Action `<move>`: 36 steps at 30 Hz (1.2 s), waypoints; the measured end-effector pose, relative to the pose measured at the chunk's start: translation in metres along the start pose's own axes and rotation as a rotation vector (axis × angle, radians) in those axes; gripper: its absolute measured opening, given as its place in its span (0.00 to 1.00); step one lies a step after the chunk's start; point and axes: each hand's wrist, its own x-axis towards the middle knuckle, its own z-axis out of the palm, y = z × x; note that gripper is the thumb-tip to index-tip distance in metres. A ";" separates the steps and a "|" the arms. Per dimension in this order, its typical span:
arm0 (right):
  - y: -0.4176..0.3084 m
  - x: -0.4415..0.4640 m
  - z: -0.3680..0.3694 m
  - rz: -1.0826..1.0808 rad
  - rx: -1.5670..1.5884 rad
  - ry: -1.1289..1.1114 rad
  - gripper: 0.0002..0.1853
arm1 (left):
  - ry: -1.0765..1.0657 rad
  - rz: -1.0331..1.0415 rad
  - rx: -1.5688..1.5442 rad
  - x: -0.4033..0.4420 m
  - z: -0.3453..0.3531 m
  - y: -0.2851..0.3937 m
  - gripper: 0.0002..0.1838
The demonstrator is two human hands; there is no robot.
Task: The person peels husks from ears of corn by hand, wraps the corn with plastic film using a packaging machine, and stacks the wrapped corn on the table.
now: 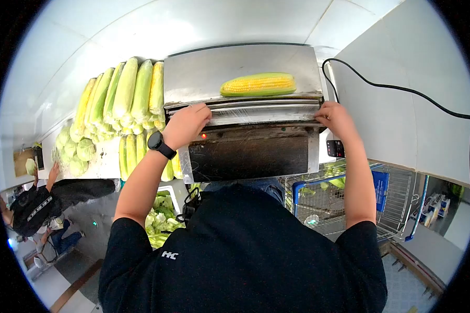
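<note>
My left grip (189, 125) is narrow, its fingertips drawn together on the clear film (263, 112) at one end of the roller slot. My right grip (338, 120) pinches the same film at the other end, so the sheet stretches between my two hands. The wrapping machine (193, 73) lies straight in front of me, and one ear of corn (258, 84), with some green husk around its bare kernels, lies on its metal top, just beyond the film and touching neither hand. Nearer me is the dark plate (248, 159), with a small red light (203, 136) glowing close to my left wrist, where I wear a black watch (162, 145).

To my left, more corn (126, 94) is piled on the white tabletop (107, 163), with round green vegetables (78, 151) beside it. Below, loose leaves (159, 221) fill a white crate (173, 195). A wire cart (397, 201) stands low on my right. Farther off at the left, another person (31, 214) reaches toward the tabletop's end.
</note>
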 end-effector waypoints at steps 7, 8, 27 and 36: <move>-0.007 0.004 0.000 0.007 -0.011 0.012 0.05 | 0.074 -0.127 -0.236 -0.006 0.007 -0.003 0.04; -0.009 0.006 -0.003 -0.002 -0.032 0.012 0.05 | 0.074 -0.172 -0.288 -0.004 0.007 -0.004 0.04; 0.011 0.029 -0.006 -0.137 -0.055 -0.219 0.06 | 0.164 -0.233 -0.349 0.002 0.014 -0.007 0.05; 0.008 0.026 -0.012 -0.023 0.163 -0.056 0.05 | 0.246 -0.240 -0.502 0.005 0.021 -0.009 0.02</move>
